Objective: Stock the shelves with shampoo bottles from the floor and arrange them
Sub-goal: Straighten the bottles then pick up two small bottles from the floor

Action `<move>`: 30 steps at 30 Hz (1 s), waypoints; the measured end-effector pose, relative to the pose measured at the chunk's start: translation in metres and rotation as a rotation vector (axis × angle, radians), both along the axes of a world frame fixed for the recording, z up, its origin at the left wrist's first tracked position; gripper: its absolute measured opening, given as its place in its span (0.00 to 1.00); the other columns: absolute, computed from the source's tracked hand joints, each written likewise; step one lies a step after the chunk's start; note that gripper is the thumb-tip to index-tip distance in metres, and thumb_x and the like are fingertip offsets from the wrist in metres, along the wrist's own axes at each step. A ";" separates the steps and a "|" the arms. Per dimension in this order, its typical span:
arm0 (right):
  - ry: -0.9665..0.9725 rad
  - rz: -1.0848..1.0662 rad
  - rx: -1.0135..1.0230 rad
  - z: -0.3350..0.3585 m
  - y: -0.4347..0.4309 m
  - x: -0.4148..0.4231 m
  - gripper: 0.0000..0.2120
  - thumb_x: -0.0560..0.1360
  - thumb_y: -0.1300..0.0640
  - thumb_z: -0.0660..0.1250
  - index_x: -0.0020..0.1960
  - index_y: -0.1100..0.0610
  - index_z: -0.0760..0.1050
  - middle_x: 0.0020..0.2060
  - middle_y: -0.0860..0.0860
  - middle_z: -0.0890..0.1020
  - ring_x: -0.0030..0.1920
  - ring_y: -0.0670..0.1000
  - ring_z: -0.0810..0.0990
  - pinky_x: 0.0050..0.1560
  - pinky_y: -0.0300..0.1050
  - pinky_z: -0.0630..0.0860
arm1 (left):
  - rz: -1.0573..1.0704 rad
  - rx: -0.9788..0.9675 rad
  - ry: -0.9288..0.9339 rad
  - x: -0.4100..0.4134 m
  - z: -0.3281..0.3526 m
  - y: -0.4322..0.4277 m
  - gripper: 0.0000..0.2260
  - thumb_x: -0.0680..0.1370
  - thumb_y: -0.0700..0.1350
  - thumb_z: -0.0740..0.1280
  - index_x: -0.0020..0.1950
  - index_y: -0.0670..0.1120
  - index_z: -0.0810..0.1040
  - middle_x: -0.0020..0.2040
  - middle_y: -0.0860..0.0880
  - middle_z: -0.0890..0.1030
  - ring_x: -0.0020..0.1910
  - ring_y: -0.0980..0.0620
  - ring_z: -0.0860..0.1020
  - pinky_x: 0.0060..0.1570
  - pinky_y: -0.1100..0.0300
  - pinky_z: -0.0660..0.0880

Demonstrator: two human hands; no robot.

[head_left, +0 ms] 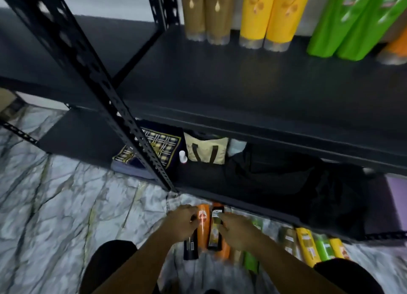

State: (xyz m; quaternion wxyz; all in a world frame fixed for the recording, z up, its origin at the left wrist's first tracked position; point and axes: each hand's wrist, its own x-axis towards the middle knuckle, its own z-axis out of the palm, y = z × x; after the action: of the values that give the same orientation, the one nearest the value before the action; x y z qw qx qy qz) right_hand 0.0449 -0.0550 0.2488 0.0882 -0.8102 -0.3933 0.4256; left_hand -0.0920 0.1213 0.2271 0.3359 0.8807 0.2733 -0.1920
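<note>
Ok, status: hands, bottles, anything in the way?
Left hand gripping orange bottle on the floor. Right hand on dark bottle beside it, grip unclear, blurred. More bottles lie on floor to the right. Shelf post stands left of hands, not blocking.

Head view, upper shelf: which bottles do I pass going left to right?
Brown pair → yellow pair → green pair → orange bottle, cut off by the right frame edge.

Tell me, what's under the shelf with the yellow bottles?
A checked cloth, a small white bottle, a cream bag and a black bundle sit on the lower shelf. The upper shelf covers whatever lies farther back.
</note>
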 end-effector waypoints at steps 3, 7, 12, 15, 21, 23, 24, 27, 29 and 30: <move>-0.014 0.008 0.008 -0.065 0.012 0.003 0.17 0.83 0.47 0.55 0.68 0.50 0.71 0.63 0.53 0.78 0.58 0.55 0.79 0.59 0.50 0.76 | 0.007 0.028 0.001 0.005 -0.054 0.000 0.13 0.79 0.53 0.60 0.57 0.48 0.80 0.52 0.49 0.79 0.51 0.50 0.79 0.56 0.49 0.77; -0.003 0.025 0.004 -0.121 0.020 -0.003 0.20 0.82 0.50 0.55 0.71 0.52 0.70 0.63 0.54 0.77 0.59 0.55 0.78 0.59 0.50 0.77 | 0.051 0.035 -0.043 0.006 -0.107 -0.005 0.17 0.77 0.55 0.58 0.55 0.48 0.81 0.52 0.48 0.81 0.51 0.49 0.80 0.56 0.49 0.77; -0.080 0.023 0.083 -0.172 0.015 -0.006 0.20 0.75 0.44 0.55 0.62 0.48 0.74 0.56 0.50 0.78 0.56 0.54 0.79 0.57 0.52 0.78 | 0.002 0.111 -0.062 0.001 -0.125 -0.017 0.14 0.81 0.51 0.63 0.58 0.45 0.81 0.56 0.45 0.80 0.56 0.45 0.79 0.57 0.51 0.75; -0.101 0.005 0.122 -0.177 0.006 -0.012 0.23 0.71 0.44 0.56 0.65 0.45 0.73 0.57 0.50 0.79 0.56 0.54 0.79 0.57 0.53 0.78 | 0.015 0.133 -0.071 -0.013 -0.121 -0.027 0.17 0.77 0.57 0.60 0.51 0.48 0.82 0.50 0.47 0.82 0.50 0.47 0.81 0.52 0.50 0.78; -0.169 0.012 0.152 -0.135 -0.004 -0.038 0.23 0.73 0.48 0.62 0.68 0.47 0.73 0.61 0.51 0.77 0.62 0.54 0.76 0.62 0.50 0.75 | 0.018 0.169 -0.147 -0.028 -0.122 -0.031 0.28 0.70 0.64 0.52 0.49 0.48 0.83 0.50 0.48 0.84 0.49 0.49 0.81 0.50 0.51 0.78; -0.165 0.000 0.163 -0.137 -0.002 -0.042 0.20 0.73 0.48 0.62 0.66 0.46 0.73 0.60 0.49 0.78 0.60 0.53 0.78 0.59 0.51 0.77 | 0.039 0.167 -0.131 -0.032 -0.121 -0.031 0.21 0.74 0.59 0.57 0.50 0.47 0.83 0.49 0.47 0.83 0.48 0.49 0.81 0.49 0.50 0.79; -0.164 0.002 0.159 -0.140 0.001 -0.043 0.20 0.74 0.49 0.63 0.66 0.47 0.73 0.61 0.50 0.78 0.59 0.53 0.78 0.58 0.51 0.77 | 0.048 0.158 -0.134 -0.034 -0.120 -0.031 0.17 0.75 0.55 0.59 0.50 0.46 0.82 0.48 0.47 0.83 0.47 0.48 0.81 0.48 0.50 0.79; -0.153 0.023 0.149 -0.146 0.012 -0.045 0.20 0.77 0.50 0.63 0.69 0.49 0.72 0.66 0.50 0.76 0.63 0.54 0.77 0.60 0.47 0.75 | 0.076 0.145 -0.196 -0.037 -0.120 -0.031 0.12 0.76 0.50 0.60 0.49 0.46 0.80 0.46 0.48 0.82 0.45 0.51 0.79 0.45 0.53 0.77; -0.127 0.012 0.140 -0.156 0.021 -0.044 0.21 0.78 0.49 0.63 0.71 0.48 0.71 0.66 0.50 0.76 0.63 0.52 0.77 0.60 0.46 0.75 | 0.104 0.135 -0.189 -0.039 -0.129 -0.026 0.15 0.74 0.53 0.59 0.52 0.50 0.80 0.47 0.52 0.82 0.45 0.54 0.77 0.44 0.58 0.74; -0.109 0.002 0.141 -0.163 0.026 -0.044 0.22 0.79 0.49 0.63 0.72 0.48 0.71 0.65 0.51 0.77 0.61 0.52 0.78 0.60 0.46 0.76 | 0.110 0.141 -0.173 -0.039 -0.138 -0.022 0.16 0.74 0.55 0.59 0.55 0.52 0.81 0.49 0.53 0.82 0.46 0.55 0.78 0.46 0.59 0.74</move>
State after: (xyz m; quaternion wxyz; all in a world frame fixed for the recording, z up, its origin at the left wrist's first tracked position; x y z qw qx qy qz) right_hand 0.0009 -0.0292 0.0863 0.1231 -0.8236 -0.4273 0.3520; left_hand -0.1314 0.0996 0.0887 0.3054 0.8991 0.3042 -0.0766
